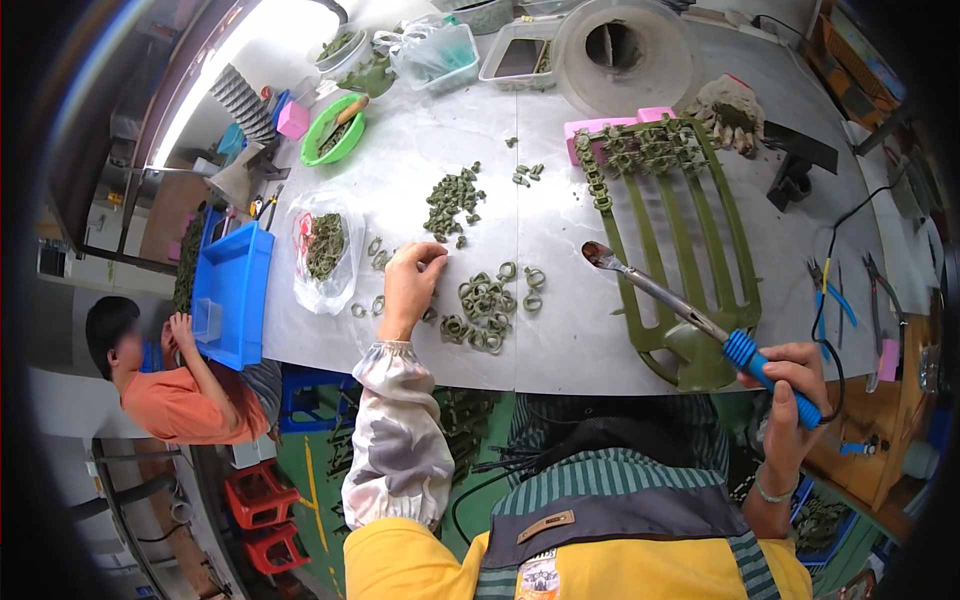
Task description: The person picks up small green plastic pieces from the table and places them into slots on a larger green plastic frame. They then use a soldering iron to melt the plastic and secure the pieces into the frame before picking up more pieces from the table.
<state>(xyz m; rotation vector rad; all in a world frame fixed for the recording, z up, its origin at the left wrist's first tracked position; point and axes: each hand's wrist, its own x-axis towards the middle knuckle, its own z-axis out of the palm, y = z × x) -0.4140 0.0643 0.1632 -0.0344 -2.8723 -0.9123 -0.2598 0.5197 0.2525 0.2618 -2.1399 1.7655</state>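
My right hand (790, 395) grips the blue handle of a soldering iron (680, 308). Its metal shaft points up and left, and its brownish, spoon-like tip (600, 256) sits just left of an olive-green slatted frame (690, 265). Small green parts line the frame's far end, which rests on a pink block (582, 130). My left hand (408, 290), in a pale patterned sleeve, is over the table with thumb and fingertips pinched together; whatever they hold is too small to make out. Green rings (485, 310) lie to its right, and a heap of small green pieces (455, 200) lies beyond it.
A clear plastic bag (325, 250) of green bits and a green bowl (333, 128) are on the left. Gloves (730, 112), a round translucent tub (625, 60) and pliers (830, 300) stand around the frame. Another person (190, 375) works by a blue tray (235, 290).
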